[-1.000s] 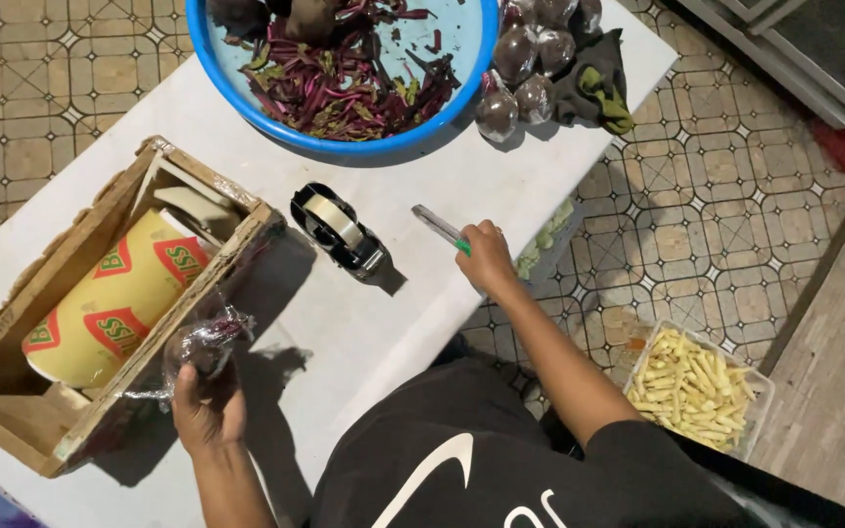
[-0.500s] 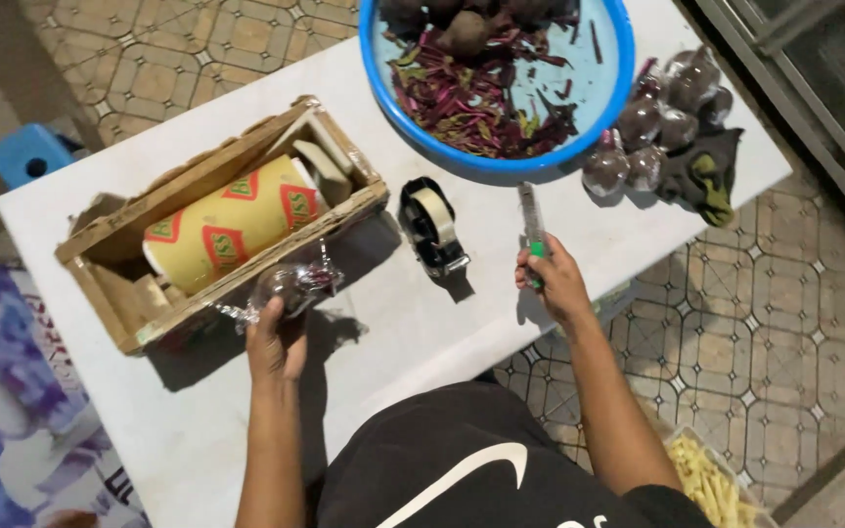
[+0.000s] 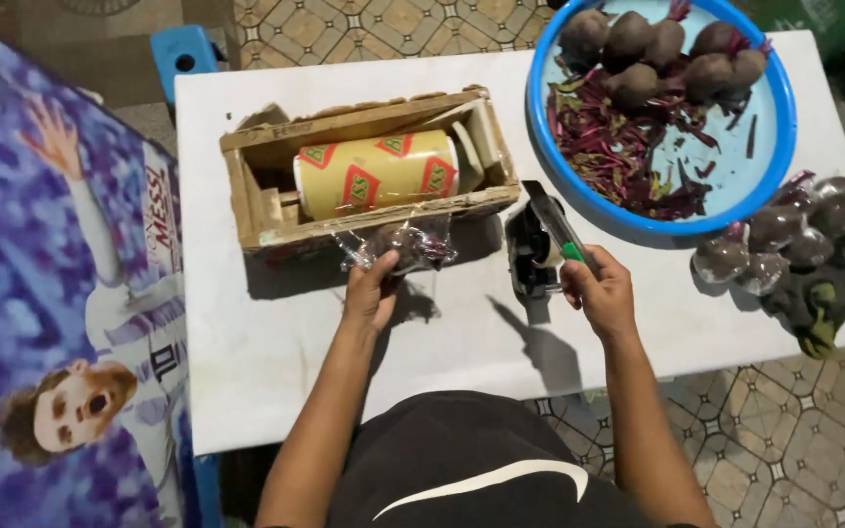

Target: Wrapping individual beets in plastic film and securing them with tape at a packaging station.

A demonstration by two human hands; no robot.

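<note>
My left hand (image 3: 372, 291) grips a beetroot wrapped in clear film (image 3: 405, 244), held against the front wall of a wooden box (image 3: 256, 196). A yellow roll of cling film (image 3: 376, 172) lies inside that box, and film runs from it down to the beetroot. My right hand (image 3: 599, 290) holds a knife with a green handle (image 3: 552, 221), its blade pointing away from me over a black tape dispenser (image 3: 532, 252) on the white table (image 3: 276, 342).
A blue basin (image 3: 765, 176) at the far right holds several unwrapped beetroots (image 3: 662, 47) and purple peelings (image 3: 618, 147). Several wrapped beetroots (image 3: 784, 240) and a dark cloth (image 3: 819, 298) lie right of it. A blue stool (image 3: 183, 54) and a printed purple fabric (image 3: 41, 293) are on the left.
The view has swung so the box and basin sit level. My left hand brought the wrapped beetroot up to the box front. My right hand with the knife moved beside the tape dispenser.
</note>
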